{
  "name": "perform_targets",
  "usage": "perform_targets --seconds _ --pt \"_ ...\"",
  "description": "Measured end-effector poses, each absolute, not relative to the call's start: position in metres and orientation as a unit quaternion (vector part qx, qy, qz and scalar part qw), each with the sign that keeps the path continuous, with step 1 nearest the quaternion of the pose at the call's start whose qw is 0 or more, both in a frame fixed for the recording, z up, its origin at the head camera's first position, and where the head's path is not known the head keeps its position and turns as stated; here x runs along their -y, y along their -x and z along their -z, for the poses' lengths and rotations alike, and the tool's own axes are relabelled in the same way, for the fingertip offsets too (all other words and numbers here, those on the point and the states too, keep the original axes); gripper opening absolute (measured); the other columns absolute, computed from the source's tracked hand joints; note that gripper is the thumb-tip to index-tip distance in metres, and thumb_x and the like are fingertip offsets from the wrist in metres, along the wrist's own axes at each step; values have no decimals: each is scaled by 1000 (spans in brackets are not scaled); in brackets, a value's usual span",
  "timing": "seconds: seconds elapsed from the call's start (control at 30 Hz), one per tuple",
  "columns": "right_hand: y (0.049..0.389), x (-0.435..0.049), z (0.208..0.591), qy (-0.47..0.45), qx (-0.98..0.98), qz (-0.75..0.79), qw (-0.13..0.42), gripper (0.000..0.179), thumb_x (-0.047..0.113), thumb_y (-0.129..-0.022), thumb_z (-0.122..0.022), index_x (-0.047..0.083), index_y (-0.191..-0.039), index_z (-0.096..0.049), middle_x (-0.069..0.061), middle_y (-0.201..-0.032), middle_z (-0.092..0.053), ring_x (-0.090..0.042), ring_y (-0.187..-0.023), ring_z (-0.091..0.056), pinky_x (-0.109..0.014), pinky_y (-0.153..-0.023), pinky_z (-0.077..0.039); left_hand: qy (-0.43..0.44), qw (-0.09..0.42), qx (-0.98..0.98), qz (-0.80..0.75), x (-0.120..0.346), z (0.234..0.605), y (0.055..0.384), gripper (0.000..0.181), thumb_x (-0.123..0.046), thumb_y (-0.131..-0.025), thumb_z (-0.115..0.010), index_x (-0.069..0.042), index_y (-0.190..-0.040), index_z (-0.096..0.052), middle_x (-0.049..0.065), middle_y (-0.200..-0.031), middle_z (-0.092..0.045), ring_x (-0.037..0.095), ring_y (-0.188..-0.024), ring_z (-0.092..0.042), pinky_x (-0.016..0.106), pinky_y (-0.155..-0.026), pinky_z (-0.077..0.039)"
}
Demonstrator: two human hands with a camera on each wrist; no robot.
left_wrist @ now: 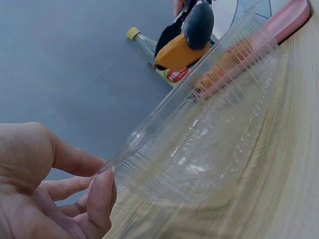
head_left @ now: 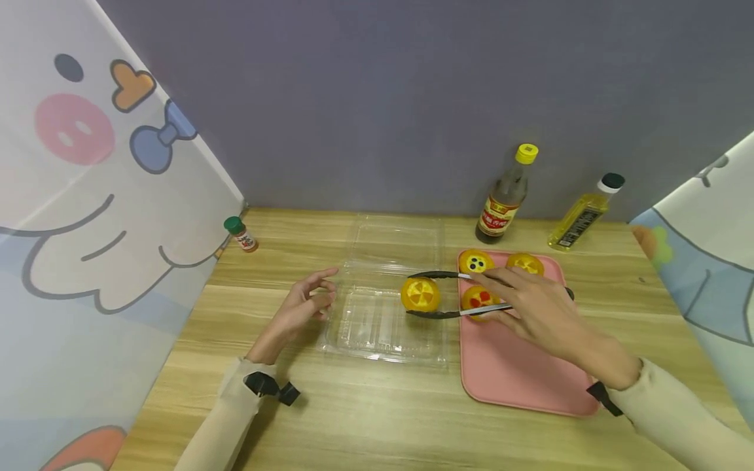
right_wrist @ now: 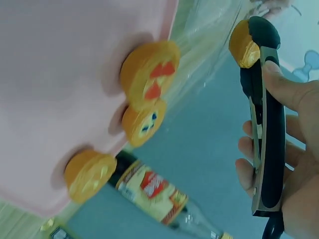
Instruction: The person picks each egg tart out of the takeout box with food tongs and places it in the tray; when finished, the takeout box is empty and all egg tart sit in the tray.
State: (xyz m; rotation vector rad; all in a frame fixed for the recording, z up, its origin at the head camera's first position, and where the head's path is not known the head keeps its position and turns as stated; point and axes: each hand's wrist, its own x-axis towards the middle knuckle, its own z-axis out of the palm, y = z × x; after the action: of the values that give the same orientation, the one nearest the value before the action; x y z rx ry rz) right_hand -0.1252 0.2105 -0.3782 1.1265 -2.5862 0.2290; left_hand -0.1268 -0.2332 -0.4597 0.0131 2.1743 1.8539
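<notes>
My right hand [head_left: 533, 307] grips black-tipped metal tongs [right_wrist: 271, 134]. Between the tong tips is an egg tart [head_left: 421, 295] with a yellow wedge pattern on top, held up over the clear plastic container [head_left: 377, 356]. At the container's left side, thumb and fingers of my left hand [left_wrist: 65, 184] pinch its rim. The container's lid [head_left: 396, 242] lies folded back toward the wall. A pink tray [head_left: 524, 386] carries a tart with red pieces [right_wrist: 154, 74], one with dark berries [right_wrist: 144, 122] and a plain yellow one [right_wrist: 89, 174].
Behind the tray stand a dark sauce bottle [head_left: 499, 206] with a yellow cap and an oil bottle [head_left: 583, 216] with a black cap. A small green-capped jar [head_left: 241, 234] is at the table's back left corner. A grey wall [head_left: 353, 104] borders the wooden table [head_left: 365, 418].
</notes>
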Motion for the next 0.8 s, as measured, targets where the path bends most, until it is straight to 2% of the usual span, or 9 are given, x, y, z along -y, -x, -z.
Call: perform_targets --seconds 0.1,0.17,0.4,0.6,0.73,0.8 --pt "121 -223 374 -384 906 -82 161 70 35 -80 -86 17 -143 -63 -9 -131 -70 -31 -91 -73 -29 -51 -49 -4 145 -753 -642 233 459 127 58 -4 -102 -58 -10 -158 -42 21 -128 -52 10 -73 -60 19 -59 -54" --pt "119 -231 372 -375 909 -82 163 72 32 -77 -88 16 -143 -63 -10 -131 -70 -31 -87 -73 -23 -45 -38 -3 146 -752 -643 233 458 127 58 -4 -103 -57 -10 -158 -42 19 -127 -52 10 -74 -60 19 -59 -54" --pt "109 -257 368 -333 927 -68 160 70 34 -78 -88 20 -142 -64 -7 -131 -70 -36 -106 -72 -25 -44 -39 -1 144 -757 -638 235 459 127 58 -5 -102 -58 -11 -158 -43 19 -126 -52 9 -73 -60 20 -59 -54" --pt "102 -281 371 -290 944 -56 147 72 32 -75 -90 18 -140 -66 -11 -131 -70 -40 -106 -71 -24 -41 -36 1 141 -755 -641 234 461 128 58 -3 -102 -58 -10 -157 -44 20 -126 -52 9 -72 -60 19 -58 -54" --pt "99 -301 375 -276 948 -60 146 71 33 -76 -90 16 -140 -65 -14 -128 -70 -44 -108 -70 -22 -39 -32 1 141 -754 -642 234 461 129 58 -3 -102 -58 -10 -157 -43 19 -126 -52 9 -71 -60 18 -58 -53" --pt "97 -311 377 -271 950 -56 145 71 35 -78 -88 15 -141 -64 -14 -129 -70 -41 -107 -71 -21 -39 -29 1 140 -754 -642 234 461 129 58 -3 -102 -58 -9 -157 -43 18 -125 -53 9 -71 -60 18 -58 -53"
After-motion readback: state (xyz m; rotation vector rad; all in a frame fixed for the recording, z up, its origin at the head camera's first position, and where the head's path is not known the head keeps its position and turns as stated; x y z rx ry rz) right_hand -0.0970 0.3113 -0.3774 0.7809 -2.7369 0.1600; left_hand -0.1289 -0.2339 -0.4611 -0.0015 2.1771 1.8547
